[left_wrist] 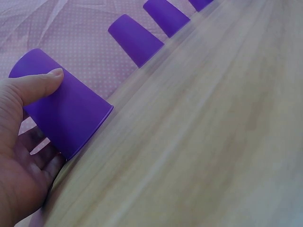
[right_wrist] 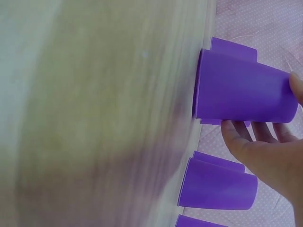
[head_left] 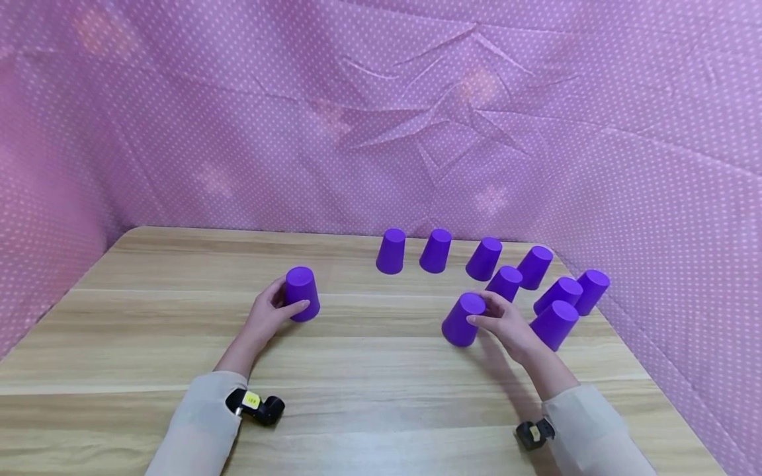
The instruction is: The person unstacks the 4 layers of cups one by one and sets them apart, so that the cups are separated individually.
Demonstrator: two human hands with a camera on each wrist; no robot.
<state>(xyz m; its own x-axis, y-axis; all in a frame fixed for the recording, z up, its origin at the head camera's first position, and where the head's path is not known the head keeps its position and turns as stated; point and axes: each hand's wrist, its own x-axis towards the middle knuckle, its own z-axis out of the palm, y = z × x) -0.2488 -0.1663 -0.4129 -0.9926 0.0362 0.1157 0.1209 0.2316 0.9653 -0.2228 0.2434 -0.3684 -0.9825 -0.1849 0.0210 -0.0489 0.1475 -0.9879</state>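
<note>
In the head view my left hand (head_left: 266, 317) grips an upside-down purple cup (head_left: 300, 294) left of the table's middle. The left wrist view shows the thumb lying across the cup's side (left_wrist: 71, 111), its rim at the tabletop. On the right, my right hand (head_left: 508, 328) holds another upside-down purple cup (head_left: 458, 325) between thumb and fingers. In the right wrist view the fingers are under this cup's side (right_wrist: 241, 87) and the thumb is near its base. Whether its rim touches the table cannot be told.
Several more upside-down purple cups stand along the back and right, among them a back cup (head_left: 390, 252) and one beside my right wrist (head_left: 555, 325). The wooden table (head_left: 357, 396) meets a pink dotted cloth (head_left: 297, 132) behind. Each forearm wears a small black camera (head_left: 262, 406).
</note>
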